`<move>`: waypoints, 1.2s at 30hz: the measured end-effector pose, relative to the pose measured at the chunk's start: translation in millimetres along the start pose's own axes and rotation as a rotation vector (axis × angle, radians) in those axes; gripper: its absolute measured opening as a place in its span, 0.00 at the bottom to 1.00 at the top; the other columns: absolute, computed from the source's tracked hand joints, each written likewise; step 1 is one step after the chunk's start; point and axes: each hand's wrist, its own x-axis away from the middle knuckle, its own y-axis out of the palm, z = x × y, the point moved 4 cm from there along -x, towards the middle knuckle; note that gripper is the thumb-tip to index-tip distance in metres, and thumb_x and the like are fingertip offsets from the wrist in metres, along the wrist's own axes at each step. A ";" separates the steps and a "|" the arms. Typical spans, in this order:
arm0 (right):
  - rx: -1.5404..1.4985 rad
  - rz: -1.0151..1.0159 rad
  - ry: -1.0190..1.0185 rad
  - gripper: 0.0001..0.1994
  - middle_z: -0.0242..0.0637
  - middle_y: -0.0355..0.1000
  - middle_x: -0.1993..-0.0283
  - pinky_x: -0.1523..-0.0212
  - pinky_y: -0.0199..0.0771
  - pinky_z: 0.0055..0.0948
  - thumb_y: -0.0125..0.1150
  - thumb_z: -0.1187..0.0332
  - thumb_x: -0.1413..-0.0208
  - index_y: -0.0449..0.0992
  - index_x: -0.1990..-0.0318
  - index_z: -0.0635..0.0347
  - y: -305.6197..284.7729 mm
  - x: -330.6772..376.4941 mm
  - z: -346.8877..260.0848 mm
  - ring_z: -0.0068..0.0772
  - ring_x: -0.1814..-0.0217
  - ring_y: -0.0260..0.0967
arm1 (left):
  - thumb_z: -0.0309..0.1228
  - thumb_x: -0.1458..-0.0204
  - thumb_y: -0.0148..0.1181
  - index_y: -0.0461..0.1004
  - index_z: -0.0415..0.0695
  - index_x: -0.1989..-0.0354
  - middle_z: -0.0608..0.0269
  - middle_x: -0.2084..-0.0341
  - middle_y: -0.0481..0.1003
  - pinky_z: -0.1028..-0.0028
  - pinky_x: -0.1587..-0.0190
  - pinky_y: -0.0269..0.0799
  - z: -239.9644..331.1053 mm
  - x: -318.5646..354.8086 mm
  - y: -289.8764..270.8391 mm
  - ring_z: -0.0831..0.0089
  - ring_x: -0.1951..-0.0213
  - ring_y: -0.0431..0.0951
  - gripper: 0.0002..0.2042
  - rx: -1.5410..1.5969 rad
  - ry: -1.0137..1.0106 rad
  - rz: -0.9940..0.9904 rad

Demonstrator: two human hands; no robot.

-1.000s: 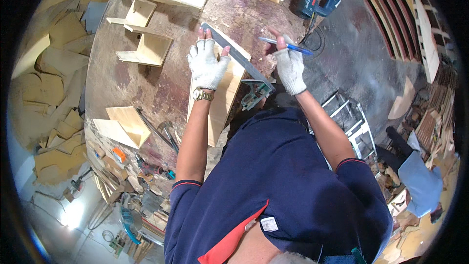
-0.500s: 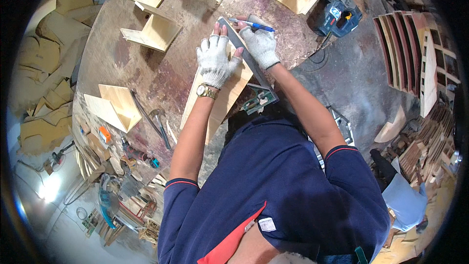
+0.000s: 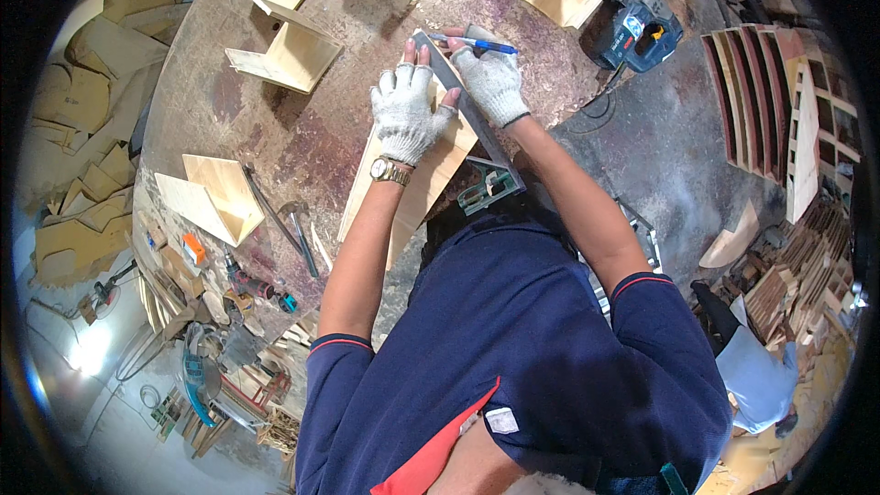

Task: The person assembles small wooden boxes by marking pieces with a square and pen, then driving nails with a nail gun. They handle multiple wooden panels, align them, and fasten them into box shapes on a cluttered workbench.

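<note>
A pale plywood board (image 3: pixel 417 185) lies on the worn round workbench (image 3: pixel 302 133). A metal square ruler (image 3: pixel 483 133) rests across the board, its green stock (image 3: pixel 483 188) at the near edge. My left hand (image 3: pixel 406 113), in a knit fingerless glove with a wristwatch, presses flat on the ruler and board. My right hand (image 3: pixel 491 81), gloved too, holds a blue pen (image 3: pixel 477 43) with its tip at the ruler's far end.
Small open plywood boxes (image 3: pixel 284 53) stand at the bench's far left and top. A triangular plywood piece (image 3: pixel 213 199) lies left. A blue power tool (image 3: pixel 639 35) sits at the right edge. Hand tools (image 3: pixel 295 234) lie near the front. Stacked wood (image 3: pixel 779 119) is at right.
The view has shifted, and both hands now sit closer together on the ruler. My right hand has brought the pen from beside the ruler to its far end.
</note>
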 end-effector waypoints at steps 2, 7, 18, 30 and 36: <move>-0.017 -0.004 0.000 0.15 0.43 0.83 0.62 0.56 0.79 0.36 0.61 0.55 0.36 0.84 0.53 0.55 0.4 0.0 2.2 0.39 0.59 0.82 | 0.60 0.47 0.60 0.64 0.45 0.28 0.58 0.25 0.59 0.53 0.47 0.67 0.1 0.0 0.5 0.54 0.48 0.73 0.42 -0.015 0.006 0.010; -0.061 -0.001 -0.021 0.15 0.43 0.83 0.61 0.56 0.79 0.36 0.61 0.55 0.37 0.84 0.53 0.55 2.2 -1.4 6.8 0.39 0.59 0.82 | 0.60 0.47 0.60 0.65 0.45 0.29 0.58 0.25 0.59 0.54 0.48 0.68 -0.1 0.1 0.9 0.55 0.48 0.74 0.41 -0.018 0.004 0.001; 0.095 -0.055 0.031 0.13 0.42 0.83 0.62 0.57 0.79 0.35 0.62 0.59 0.38 0.84 0.53 0.56 -7.8 1.4 -17.0 0.38 0.60 0.82 | 0.59 0.47 0.61 0.65 0.46 0.29 0.59 0.27 0.61 0.54 0.47 0.68 0.9 0.2 -1.2 0.55 0.47 0.73 0.41 0.002 0.001 0.012; 0.217 -0.158 0.096 0.12 0.44 0.82 0.67 0.64 0.77 0.34 0.62 0.62 0.40 0.84 0.57 0.59 -45.0 42.1 -16.6 0.36 0.68 0.80 | 0.59 0.45 0.60 0.63 0.47 0.28 0.60 0.26 0.59 0.55 0.46 0.69 2.6 0.3 -3.7 0.54 0.45 0.73 0.41 -0.026 -0.017 -0.019; -0.077 -0.169 0.161 0.10 0.31 0.75 0.76 0.75 0.68 0.27 0.63 0.67 0.39 0.82 0.57 0.63 -57.7 73.8 -15.4 0.20 0.75 0.70 | 0.59 0.45 0.60 0.63 0.47 0.28 0.60 0.25 0.59 0.55 0.45 0.69 2.1 1.4 -3.8 0.54 0.46 0.73 0.40 -0.012 -0.007 0.003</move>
